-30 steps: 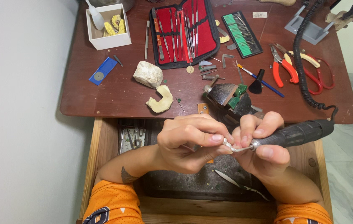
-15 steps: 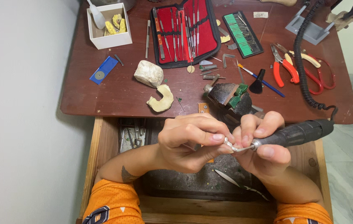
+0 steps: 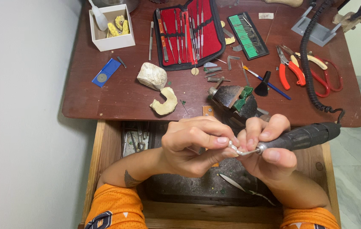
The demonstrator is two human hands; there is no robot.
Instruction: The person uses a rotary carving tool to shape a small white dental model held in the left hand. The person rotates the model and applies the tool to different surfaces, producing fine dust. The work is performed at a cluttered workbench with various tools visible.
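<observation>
— What does the room look like from above?

— A dark reddish-brown wooden bench (image 3: 117, 99) fills the upper middle of the view, its top worn and scuffed. Below its front edge a pale, light-brown wooden drawer (image 3: 104, 148) is pulled open, with a dark grey, dusty lining (image 3: 189, 186) on its bottom.

— And around the furniture?

— On the left, a plain off-white wall (image 3: 23, 114) runs the full height of the view, touching the bench's side. On the right, a pale grey-green marbled stone floor (image 3: 358, 169) shows. The light is soft and even, with faint shadows under the bench edge.
</observation>
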